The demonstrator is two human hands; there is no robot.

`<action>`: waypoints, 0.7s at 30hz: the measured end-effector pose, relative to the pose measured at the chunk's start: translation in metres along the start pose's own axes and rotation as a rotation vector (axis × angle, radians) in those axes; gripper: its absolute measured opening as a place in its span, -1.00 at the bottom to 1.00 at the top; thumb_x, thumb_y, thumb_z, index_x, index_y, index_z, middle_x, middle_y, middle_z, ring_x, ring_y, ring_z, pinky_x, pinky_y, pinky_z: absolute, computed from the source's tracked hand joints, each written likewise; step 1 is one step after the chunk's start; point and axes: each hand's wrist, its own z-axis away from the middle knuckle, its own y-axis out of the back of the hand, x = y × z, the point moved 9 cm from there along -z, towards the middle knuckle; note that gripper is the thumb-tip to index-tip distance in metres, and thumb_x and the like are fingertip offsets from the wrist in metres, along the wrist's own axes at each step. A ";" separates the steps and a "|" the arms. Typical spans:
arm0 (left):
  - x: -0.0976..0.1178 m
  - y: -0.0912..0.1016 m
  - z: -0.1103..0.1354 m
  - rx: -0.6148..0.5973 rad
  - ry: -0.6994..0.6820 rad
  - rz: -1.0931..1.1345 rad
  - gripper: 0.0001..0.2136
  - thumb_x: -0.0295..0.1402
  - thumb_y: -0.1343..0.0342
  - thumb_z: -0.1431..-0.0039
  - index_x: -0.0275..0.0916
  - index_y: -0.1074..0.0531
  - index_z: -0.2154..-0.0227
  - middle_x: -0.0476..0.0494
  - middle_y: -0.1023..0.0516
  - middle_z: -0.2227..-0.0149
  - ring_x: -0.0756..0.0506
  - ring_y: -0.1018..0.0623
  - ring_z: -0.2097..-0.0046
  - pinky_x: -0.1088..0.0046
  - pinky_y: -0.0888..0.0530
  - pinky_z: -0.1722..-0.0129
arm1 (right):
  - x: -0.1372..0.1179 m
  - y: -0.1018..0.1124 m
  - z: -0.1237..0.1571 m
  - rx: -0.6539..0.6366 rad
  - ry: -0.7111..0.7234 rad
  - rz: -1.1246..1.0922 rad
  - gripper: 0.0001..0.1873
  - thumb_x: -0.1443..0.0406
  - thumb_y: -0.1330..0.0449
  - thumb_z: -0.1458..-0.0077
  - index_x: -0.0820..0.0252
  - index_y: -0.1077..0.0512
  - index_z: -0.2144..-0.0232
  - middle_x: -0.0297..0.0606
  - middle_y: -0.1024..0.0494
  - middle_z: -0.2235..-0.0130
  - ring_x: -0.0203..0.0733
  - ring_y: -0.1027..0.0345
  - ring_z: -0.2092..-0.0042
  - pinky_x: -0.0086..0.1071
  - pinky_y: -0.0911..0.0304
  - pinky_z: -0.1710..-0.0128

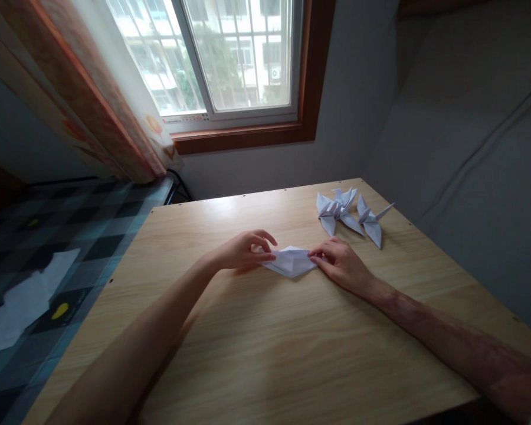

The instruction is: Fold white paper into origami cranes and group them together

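A partly folded white sheet of origami paper (291, 263) lies on the wooden table, wide and pointed at its sides, with a raised flap in the middle. My left hand (246, 250) pinches its left corner between thumb and finger, the other fingers curled above. At the opposite corner, my right hand (340, 262) grips the paper with thumb and fingertips. Both corners are partly hidden by the fingers. Beyond my right hand stand several folded white paper cranes (370, 222) with pointed wings.
The light wooden table (265, 354) reaches a wall with a window (243, 53). To the left is a checked cloth surface (110, 203) bearing loose white paper sheets (30, 298). A patterned curtain (115, 106) hangs beside the window. A cable runs along the right wall.
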 end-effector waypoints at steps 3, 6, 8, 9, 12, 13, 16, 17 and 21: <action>-0.010 0.000 -0.001 0.000 0.056 0.005 -0.65 -0.01 -0.29 -0.37 -0.22 -0.73 0.28 -0.24 -0.71 0.02 -0.08 -0.59 0.18 0.43 -0.45 0.23 | 0.000 -0.001 -0.001 -0.014 0.015 0.000 -0.95 0.31 -0.37 -0.35 0.07 -0.66 0.22 -0.23 -0.70 0.25 0.00 -0.48 0.15 -0.13 -0.32 0.06; -0.016 0.003 0.000 0.022 0.093 -0.013 -0.65 0.00 -0.31 -0.33 -0.22 -0.73 0.31 -0.20 -0.72 0.09 -0.07 -0.58 0.22 0.43 -0.43 0.25 | -0.005 -0.002 -0.001 -0.027 0.064 0.027 -0.93 0.34 -0.35 -0.37 0.07 -0.63 0.22 -0.24 -0.70 0.26 0.00 -0.48 0.14 -0.13 -0.29 0.03; -0.017 0.004 0.000 0.024 0.105 -0.031 -0.66 -0.01 -0.32 -0.32 -0.22 -0.73 0.32 -0.20 -0.73 0.11 -0.07 -0.58 0.24 0.42 -0.43 0.26 | -0.008 -0.003 -0.001 -0.034 0.086 0.052 -0.91 0.36 -0.34 -0.37 0.07 -0.62 0.23 -0.25 -0.70 0.26 0.00 -0.48 0.14 -0.14 -0.27 0.03; -0.017 0.005 0.001 0.026 0.111 -0.049 -0.66 -0.02 -0.32 -0.32 -0.22 -0.73 0.32 -0.19 -0.73 0.11 -0.07 -0.59 0.24 0.42 -0.44 0.26 | -0.009 -0.004 -0.001 -0.036 0.091 0.061 -0.90 0.37 -0.34 -0.37 0.07 -0.62 0.23 -0.25 -0.70 0.27 0.00 -0.48 0.14 -0.14 -0.27 0.03; -0.015 0.008 0.001 0.063 0.130 -0.157 -0.69 -0.05 -0.32 -0.32 -0.21 -0.72 0.31 -0.18 -0.73 0.14 -0.08 -0.61 0.25 0.39 -0.48 0.23 | -0.011 -0.004 -0.001 -0.030 0.097 0.078 -0.89 0.38 -0.33 -0.37 0.07 -0.61 0.24 -0.26 -0.69 0.28 -0.01 -0.47 0.15 -0.14 -0.26 0.02; -0.013 0.009 0.001 0.093 0.126 -0.214 -0.72 -0.07 -0.32 -0.32 -0.20 -0.71 0.30 -0.16 -0.72 0.15 -0.09 -0.62 0.24 0.36 -0.50 0.19 | -0.011 -0.004 -0.001 -0.028 0.096 0.080 -0.89 0.37 -0.33 -0.37 0.07 -0.61 0.24 -0.26 -0.68 0.29 -0.01 -0.47 0.15 -0.14 -0.26 0.02; 0.001 0.013 0.001 0.245 0.027 -0.437 -0.79 -0.14 -0.36 -0.31 -0.18 -0.66 0.23 -0.17 -0.71 0.04 -0.18 -0.67 0.07 0.19 -0.54 -0.06 | -0.013 -0.003 0.000 -0.027 0.092 0.085 -0.89 0.36 -0.34 -0.36 0.07 -0.61 0.26 -0.27 -0.66 0.31 -0.02 -0.46 0.16 -0.14 -0.25 0.02; 0.008 0.013 0.002 0.317 -0.030 -0.521 -0.81 -0.16 -0.38 -0.30 -0.17 -0.65 0.22 -0.19 -0.69 -0.06 -0.22 -0.65 -0.03 0.12 -0.51 -0.14 | -0.013 -0.003 0.000 -0.027 0.091 0.087 -0.89 0.36 -0.34 -0.36 0.07 -0.60 0.26 -0.27 -0.66 0.31 -0.02 -0.46 0.16 -0.14 -0.25 0.02; 0.029 0.000 0.012 0.508 -0.231 -0.771 -0.89 -0.24 -0.31 -0.38 -0.16 -0.63 0.22 -0.21 -0.66 -0.03 -0.20 -0.61 -0.01 0.14 -0.53 -0.09 | -0.016 -0.002 0.001 -0.014 0.094 0.111 -0.91 0.35 -0.35 -0.33 0.08 -0.60 0.28 -0.27 -0.64 0.32 -0.04 -0.45 0.17 -0.13 -0.26 0.01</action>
